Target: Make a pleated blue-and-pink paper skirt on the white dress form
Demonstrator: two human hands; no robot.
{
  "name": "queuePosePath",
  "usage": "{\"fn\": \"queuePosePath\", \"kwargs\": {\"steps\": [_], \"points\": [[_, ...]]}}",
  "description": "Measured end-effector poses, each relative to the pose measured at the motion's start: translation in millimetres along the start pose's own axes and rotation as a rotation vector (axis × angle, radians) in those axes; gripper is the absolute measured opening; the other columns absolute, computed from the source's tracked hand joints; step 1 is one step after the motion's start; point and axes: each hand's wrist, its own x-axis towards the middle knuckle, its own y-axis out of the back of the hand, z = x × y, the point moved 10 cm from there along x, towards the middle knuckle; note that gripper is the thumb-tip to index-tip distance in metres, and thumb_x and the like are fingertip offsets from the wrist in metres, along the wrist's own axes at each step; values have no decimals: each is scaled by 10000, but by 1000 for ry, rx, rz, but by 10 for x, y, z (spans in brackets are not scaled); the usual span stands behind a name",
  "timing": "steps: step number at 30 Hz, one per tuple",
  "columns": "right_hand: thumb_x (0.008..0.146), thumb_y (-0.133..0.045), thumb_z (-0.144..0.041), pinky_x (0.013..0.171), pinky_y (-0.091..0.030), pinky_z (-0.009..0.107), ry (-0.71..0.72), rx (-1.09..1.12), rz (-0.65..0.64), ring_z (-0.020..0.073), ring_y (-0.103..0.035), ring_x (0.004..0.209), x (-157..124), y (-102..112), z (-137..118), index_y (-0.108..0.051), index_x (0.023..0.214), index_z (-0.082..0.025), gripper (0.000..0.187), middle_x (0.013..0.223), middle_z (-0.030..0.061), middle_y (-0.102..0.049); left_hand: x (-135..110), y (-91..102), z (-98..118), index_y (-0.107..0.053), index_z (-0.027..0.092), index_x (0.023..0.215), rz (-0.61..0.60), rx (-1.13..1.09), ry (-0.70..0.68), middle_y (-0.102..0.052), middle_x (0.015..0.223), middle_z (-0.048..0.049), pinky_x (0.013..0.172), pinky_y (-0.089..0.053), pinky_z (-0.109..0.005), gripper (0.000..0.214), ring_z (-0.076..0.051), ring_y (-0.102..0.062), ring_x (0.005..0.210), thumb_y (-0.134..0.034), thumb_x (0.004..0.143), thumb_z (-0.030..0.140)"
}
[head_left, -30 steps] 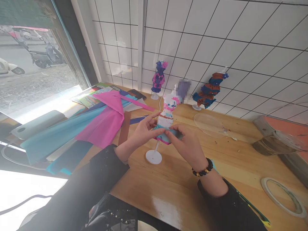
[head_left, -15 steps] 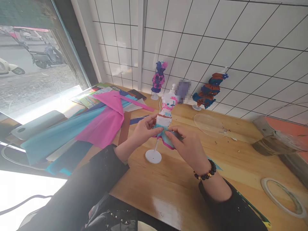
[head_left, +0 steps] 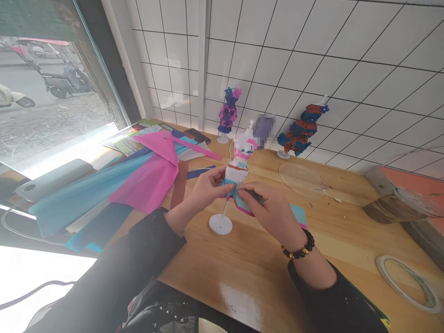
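Observation:
A small white doll-size mannequin stands on a round white base, with pink, teal and brown bits on its chest and waist. Around its hips lies a teal strip with a pink lower edge. My left hand is closed at the mannequin's left side, thumb pressing the strip's top edge against the hip. From the right, my right hand pinches the same strip between thumb and fingers, close to my left thumb. The strip's tail shows beyond my right hand.
Two dressed mannequins, one blue and pink, one brown and blue, stand by the tiled wall. Pink paper and blue sheets lie left. A clear disc, a tape roll and a clear container sit right.
The tail of the teal strip has come into fuller view to the right of my right hand. Both hands stay nearly where they were at the mannequin's hips.

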Motion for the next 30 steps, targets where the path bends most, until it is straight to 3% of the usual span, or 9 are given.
{"fn": "queuePosePath", "kwargs": {"steps": [7, 23, 30], "points": [[824, -539, -339, 570, -440, 276, -176, 6, 74, 154, -578, 610, 0, 47, 191, -668, 825, -190, 198, 713, 27, -679, -5, 9, -41, -601, 177, 1130, 6, -2, 24, -644, 1106, -81, 730, -497, -275, 485, -225, -600, 978, -724, 679, 307], [827, -539, -386, 490, -375, 252, -228, 32, 87, 128, -510, 537, -5, 35, 285, -656, 821, -184, 233, 652, 15, -631, -11, 3, -82, -552, 193, 1212, 28, -52, 54, -657, 1071, -79, 814, -495, -316, 606, -244, -587, 1028, -748, 645, 276], [818, -549, -366, 492, -359, 251, -240, 25, 98, 126, -500, 540, -8, 43, 256, -649, 794, -181, 211, 641, 10, -622, -17, -9, -86, -567, 204, 1179, -1, -77, 46, -637, 1111, -71, 743, -508, -272, 542, -228, -583, 1025, -737, 667, 260]]}}
